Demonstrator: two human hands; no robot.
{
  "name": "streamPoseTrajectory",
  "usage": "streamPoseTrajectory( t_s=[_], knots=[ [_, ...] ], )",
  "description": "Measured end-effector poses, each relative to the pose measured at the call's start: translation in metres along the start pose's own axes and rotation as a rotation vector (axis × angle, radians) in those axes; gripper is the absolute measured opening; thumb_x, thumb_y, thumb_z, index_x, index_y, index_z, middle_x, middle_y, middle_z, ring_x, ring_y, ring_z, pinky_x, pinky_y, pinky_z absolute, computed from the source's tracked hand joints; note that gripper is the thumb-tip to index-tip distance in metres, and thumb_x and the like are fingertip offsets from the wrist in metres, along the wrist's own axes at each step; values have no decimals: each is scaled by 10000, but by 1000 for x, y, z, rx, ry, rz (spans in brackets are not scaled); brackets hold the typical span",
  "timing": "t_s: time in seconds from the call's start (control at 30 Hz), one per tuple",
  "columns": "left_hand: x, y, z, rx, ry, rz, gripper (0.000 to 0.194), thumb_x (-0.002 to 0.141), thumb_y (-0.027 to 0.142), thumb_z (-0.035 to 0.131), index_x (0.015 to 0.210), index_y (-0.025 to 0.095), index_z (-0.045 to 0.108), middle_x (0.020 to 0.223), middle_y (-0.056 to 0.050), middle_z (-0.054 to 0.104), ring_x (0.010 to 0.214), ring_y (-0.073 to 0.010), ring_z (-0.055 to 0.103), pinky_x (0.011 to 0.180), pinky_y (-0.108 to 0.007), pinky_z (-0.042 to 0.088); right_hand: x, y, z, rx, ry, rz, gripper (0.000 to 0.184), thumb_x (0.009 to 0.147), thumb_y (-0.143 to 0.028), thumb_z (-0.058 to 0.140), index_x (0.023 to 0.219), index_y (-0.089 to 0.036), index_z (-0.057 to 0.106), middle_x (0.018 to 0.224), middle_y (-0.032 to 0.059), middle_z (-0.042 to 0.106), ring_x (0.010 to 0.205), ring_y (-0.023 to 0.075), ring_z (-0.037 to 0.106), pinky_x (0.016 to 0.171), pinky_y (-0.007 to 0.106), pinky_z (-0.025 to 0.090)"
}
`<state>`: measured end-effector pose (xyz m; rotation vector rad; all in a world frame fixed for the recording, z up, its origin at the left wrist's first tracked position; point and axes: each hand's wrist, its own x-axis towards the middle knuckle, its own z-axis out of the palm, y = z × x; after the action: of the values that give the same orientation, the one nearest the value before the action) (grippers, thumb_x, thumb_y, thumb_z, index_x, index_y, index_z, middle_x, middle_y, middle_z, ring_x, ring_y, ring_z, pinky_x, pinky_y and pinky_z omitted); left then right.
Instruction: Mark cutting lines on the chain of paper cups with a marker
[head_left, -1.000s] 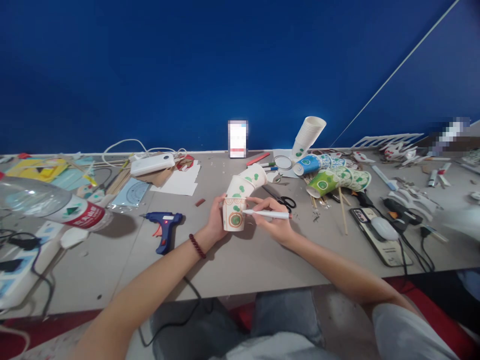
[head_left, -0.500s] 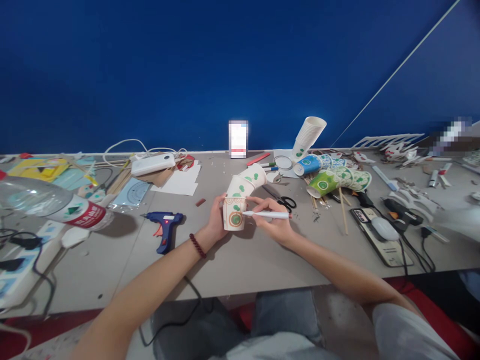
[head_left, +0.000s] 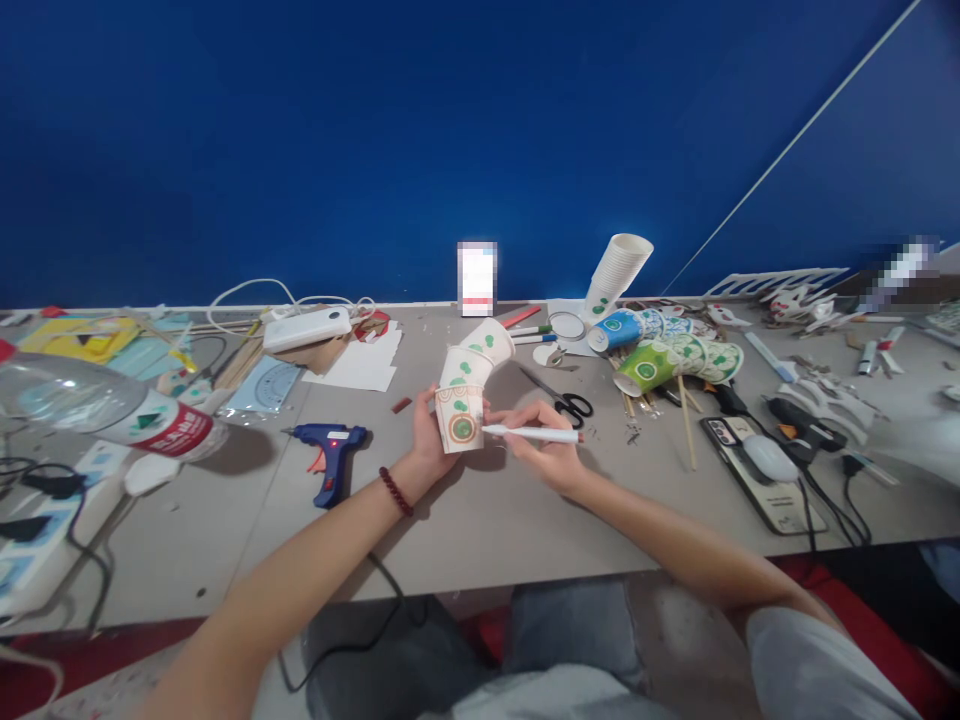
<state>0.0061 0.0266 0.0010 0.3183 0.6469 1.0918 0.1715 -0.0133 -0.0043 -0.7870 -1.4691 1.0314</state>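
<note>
A curved chain of three joined paper cups (head_left: 466,372), white with green prints, is held over the table by my left hand (head_left: 429,437). Its fingers wrap round the left side and back of the nearest cup, which carries orange-brown line drawing and a ring about its green mark. In my right hand (head_left: 546,446) is a white marker (head_left: 534,434) with an orange-brown end, gripped like a pen. The marker's tip points left and meets or nearly meets the nearest cup's right edge; I cannot tell if it touches.
A blue glue gun (head_left: 330,457) lies left of my hands, beyond it a plastic bottle (head_left: 161,420). Black scissors (head_left: 574,408) lie right of the cups. Blue (head_left: 619,330) and green (head_left: 646,368) cup chains and a tall cup stack (head_left: 621,270) stand farther right, near a phone (head_left: 757,480).
My left hand has shifted the cup chain slightly left and tilted it, turning the nearest cup a little. The marker stays close to the cup's right side.
</note>
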Motion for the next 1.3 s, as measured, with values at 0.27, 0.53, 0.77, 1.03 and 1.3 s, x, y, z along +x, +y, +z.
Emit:
streamPoseTrajectory(
  t_s=[0.27,0.53,0.77,1.03,1.3],
  knots=[
    [1,1,-1,-5,31,10,495,814,497,441,871,79,701,728,-142,701,667,-237,661,640,-344,544,-3,-1,4,-58,-35,20,213,821,-377,730,816,-223,584,918,94,780,1001,282,751,818,440,615],
    [0,2,1,-1,58,9,507,823,487,406,854,73,698,710,-144,687,650,-231,650,628,-334,535,-5,0,4,-82,-39,20,178,829,-344,713,828,-222,583,919,98,778,993,278,753,786,416,618],
    [0,1,0,-4,20,17,506,825,485,408,864,68,692,710,-144,681,653,-230,644,649,-336,533,-5,0,5,-84,-22,15,151,834,-311,708,828,-219,588,930,96,781,994,275,754,791,391,615],
    [2,0,-3,9,20,27,514,829,485,391,868,76,700,714,-137,685,663,-231,651,640,-338,540,-5,0,5,-103,-47,27,154,817,-296,709,804,-220,576,875,87,774,1005,288,750,780,388,605],
    [3,0,-3,-11,52,41,504,831,474,402,878,73,702,719,-141,692,659,-222,657,659,-316,540,-7,0,4,-113,-66,48,149,798,-302,730,798,-218,607,812,76,764,1065,314,726,776,397,600]
  ],
)
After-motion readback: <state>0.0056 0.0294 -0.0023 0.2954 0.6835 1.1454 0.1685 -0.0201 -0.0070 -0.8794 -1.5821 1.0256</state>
